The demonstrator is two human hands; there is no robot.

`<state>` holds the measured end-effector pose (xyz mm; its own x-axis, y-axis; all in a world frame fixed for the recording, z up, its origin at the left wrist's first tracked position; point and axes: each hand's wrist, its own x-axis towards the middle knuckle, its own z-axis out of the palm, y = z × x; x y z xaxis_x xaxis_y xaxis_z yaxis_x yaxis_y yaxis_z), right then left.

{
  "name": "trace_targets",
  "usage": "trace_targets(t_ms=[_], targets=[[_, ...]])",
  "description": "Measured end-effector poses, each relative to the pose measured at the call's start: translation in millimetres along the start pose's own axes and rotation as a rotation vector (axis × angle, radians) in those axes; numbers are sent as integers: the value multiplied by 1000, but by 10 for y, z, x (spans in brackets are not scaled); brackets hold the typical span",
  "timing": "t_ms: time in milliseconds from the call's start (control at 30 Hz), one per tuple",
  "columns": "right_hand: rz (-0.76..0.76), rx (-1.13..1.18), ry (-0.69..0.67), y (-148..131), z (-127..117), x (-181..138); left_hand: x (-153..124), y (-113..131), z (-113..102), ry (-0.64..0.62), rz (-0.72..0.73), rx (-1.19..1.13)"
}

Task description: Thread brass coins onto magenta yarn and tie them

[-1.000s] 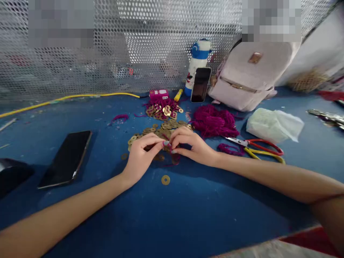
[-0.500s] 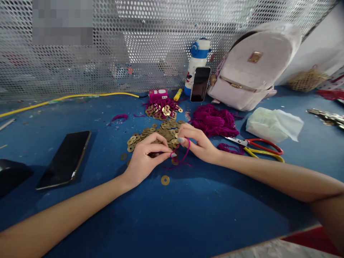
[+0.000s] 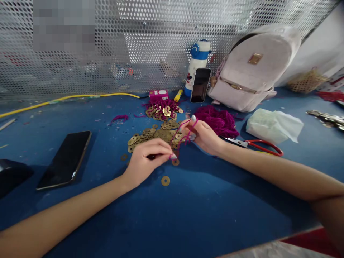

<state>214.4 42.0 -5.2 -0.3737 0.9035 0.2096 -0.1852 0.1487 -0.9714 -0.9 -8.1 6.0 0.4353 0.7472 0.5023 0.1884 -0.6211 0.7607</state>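
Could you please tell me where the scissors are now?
In the head view, the scissors lie right of centre on the blue table, partly hidden behind the right forearm, beside the purple yarn bundle and near the pale packet.

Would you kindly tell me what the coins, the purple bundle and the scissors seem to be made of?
Coins: probably brass or similar metal, yellowish, mostly dull, some glinting. Purple bundle: likely matte yarn, given its many loose strands. Scissors: silvery, shiny blades, apparently steel; smooth red handle, perhaps plastic.
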Motion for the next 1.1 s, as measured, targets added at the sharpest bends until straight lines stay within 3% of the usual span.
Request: trace_targets(t_ms=[100,233,367,500,633,733,933,1100], targets=[[-106,-137,-65,-26,71,-81,38,-81,-2,209,-235,-62],[-279,-339,-34,-54,134,-167,50,-160,4,325,-373,-136],[-474,-523,71,-86,144,-217,41,-169,13,333,-385,-129],[-723,-967,-236,-100,210,-309,39,-155,10,320,-331,-131],[-693,-1340,-281,-58,303,-376,40,-138,-2,332,-278,-101],[-553,-1305,-305,-38,327,-370,39,-134,-3,341,-274,-93],[-244,-797,-461,-73,341,-313,39,-124,4,293,-278,-72],[-341,-681,-422,-98,343,-321,53,-120,8,278,-264,-46]])
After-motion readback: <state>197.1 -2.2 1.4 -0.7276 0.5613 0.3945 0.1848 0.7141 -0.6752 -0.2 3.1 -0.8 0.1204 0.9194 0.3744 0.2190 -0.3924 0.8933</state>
